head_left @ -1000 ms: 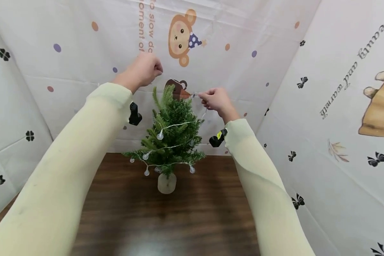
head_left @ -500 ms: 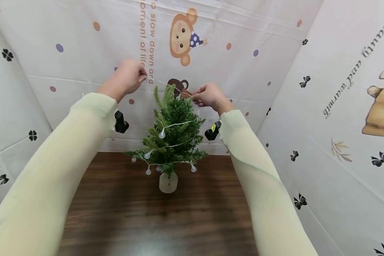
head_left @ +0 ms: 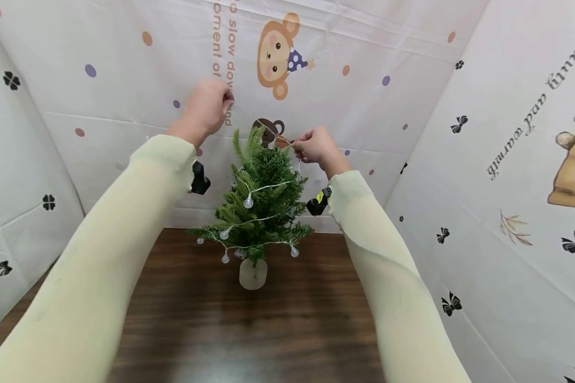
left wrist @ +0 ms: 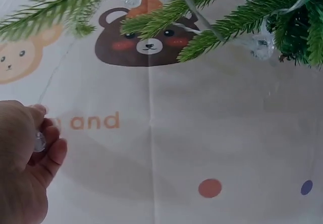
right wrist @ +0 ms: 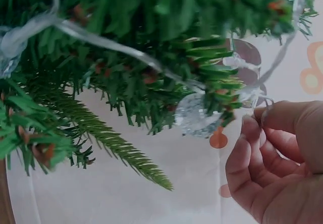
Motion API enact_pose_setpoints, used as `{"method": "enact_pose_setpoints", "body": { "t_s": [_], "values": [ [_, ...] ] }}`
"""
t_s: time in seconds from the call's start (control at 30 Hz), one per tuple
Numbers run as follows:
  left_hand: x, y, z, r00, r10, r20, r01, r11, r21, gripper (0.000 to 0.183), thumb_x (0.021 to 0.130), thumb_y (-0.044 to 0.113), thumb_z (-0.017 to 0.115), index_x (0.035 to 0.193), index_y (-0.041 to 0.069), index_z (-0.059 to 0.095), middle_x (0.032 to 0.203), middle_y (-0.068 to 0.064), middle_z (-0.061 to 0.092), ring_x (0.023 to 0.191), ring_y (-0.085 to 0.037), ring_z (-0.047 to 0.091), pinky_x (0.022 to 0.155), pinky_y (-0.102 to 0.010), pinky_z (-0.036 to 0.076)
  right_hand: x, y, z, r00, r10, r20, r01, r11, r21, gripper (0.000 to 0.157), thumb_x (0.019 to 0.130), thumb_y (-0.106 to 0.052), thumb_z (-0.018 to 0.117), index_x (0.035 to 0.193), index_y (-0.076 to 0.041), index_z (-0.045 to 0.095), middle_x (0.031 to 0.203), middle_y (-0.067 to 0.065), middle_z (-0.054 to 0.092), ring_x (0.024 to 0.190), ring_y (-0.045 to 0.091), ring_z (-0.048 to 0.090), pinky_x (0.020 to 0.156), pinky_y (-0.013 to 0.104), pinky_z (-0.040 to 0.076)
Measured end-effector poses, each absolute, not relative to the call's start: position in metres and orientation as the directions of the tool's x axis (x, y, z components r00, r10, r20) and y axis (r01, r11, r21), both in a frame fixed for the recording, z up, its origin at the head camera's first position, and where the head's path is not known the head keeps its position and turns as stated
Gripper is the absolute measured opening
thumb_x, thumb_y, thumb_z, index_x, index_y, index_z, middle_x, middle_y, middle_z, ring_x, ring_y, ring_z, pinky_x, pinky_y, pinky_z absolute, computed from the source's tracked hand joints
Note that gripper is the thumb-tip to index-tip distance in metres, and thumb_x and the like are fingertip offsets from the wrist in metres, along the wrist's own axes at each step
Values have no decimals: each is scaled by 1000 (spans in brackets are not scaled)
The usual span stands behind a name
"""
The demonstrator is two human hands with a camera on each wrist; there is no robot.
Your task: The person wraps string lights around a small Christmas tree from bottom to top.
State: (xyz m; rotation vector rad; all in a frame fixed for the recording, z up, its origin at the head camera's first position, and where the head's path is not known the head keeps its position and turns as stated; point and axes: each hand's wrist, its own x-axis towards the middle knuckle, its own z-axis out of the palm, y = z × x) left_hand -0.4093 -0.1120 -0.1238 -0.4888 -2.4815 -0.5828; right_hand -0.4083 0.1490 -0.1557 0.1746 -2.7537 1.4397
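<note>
A small green artificial Christmas tree (head_left: 265, 197) stands on a pale round base (head_left: 253, 275). Clear-bulbed string lights (head_left: 275, 185) wind around its branches. Up and to the left of the treetop, my left hand (head_left: 205, 109) pinches the light wire; the left wrist view shows a clear bulb (left wrist: 39, 142) within its curled fingers. Thin wire runs from there toward the top. Just right of the treetop, my right hand (head_left: 317, 148) pinches another stretch of the string between thumb and forefinger. Close by in the right wrist view, a bulb (right wrist: 196, 115) hangs among the needles.
The tree is on a dark brown wooden table (head_left: 249, 335). Behind it hangs a white printed cloth (head_left: 350, 32) with a monkey and a bear, and another patterned sheet (head_left: 460, 191) closes the right side. Black wrist cameras (head_left: 200, 178) sit on both sleeves.
My left hand moved left and down with the wire, then back right and up. The right hand came left, nearer the treetop, and has barely moved since.
</note>
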Motion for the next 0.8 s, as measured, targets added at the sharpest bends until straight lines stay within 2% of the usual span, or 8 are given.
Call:
{"method": "enact_pose_setpoints", "body": {
  "t_s": [0.17, 0.23, 0.37, 0.47, 0.6, 0.8],
  "values": [
    [-416, -109, -134, -836, 239, 494, 415, 864, 284, 26, 98, 12, 44, 112, 1, 64, 115, -16, 63, 104, -31, 56, 89, -42, 46, -409, 150, -159, -995, -65, 74, -98, 602, -792, 25, 93, -17, 59, 104, 3, 68, 87, 10, 67, 78, 24, 63, 58, 25, 52],
    [-417, -111, -139, -842, 243, 482, 416, 861, 293, 25, 98, 12, 45, 112, 1, 63, 115, -17, 63, 104, -31, 56, 89, -42, 46, -409, 151, -160, -995, -74, 70, -100, 600, -794, 25, 93, -17, 59, 105, 3, 68, 94, 13, 67, 76, 21, 64, 59, 25, 52],
    [-412, -122, -147, -863, 211, 459, 413, 818, 400, 27, 99, 15, 47, 116, 1, 62, 115, -17, 62, 103, -30, 57, 90, -42, 48, -409, 153, -161, -991, -119, 58, -116, 569, -814, 27, 93, -17, 60, 110, 2, 66, 109, 16, 64, 74, 16, 63, 63, 26, 54],
    [-405, -133, -154, -889, 200, 412, 395, 790, 469, 30, 99, 20, 49, 119, 3, 62, 114, -16, 62, 87, -27, 62, 75, -38, 54, -407, 155, -161, -987, -154, 49, -124, 535, -836, 25, 92, -18, 61, 108, 0, 67, 107, 16, 63, 74, 15, 61, 63, 26, 53],
    [-392, -140, -165, -896, 204, 393, 400, 754, 520, 31, 97, 22, 51, 118, 3, 64, 108, -17, 65, 74, -25, 63, 58, -30, 52, -404, 159, -163, -985, -168, 43, -123, 501, -856, 22, 91, -18, 62, 104, -1, 68, 103, 17, 65, 75, 18, 60, 61, 26, 52],
    [-372, -147, -177, -895, 114, 432, 392, 663, 637, 27, 94, 24, 56, 110, 5, 68, 99, -12, 67, 78, -20, 64, 64, -25, 51, -401, 161, -165, -982, -181, 57, -138, 478, -867, 26, 90, -16, 64, 111, 1, 66, 113, 21, 63, 79, 20, 62, 66, 27, 54]
  ]
}}
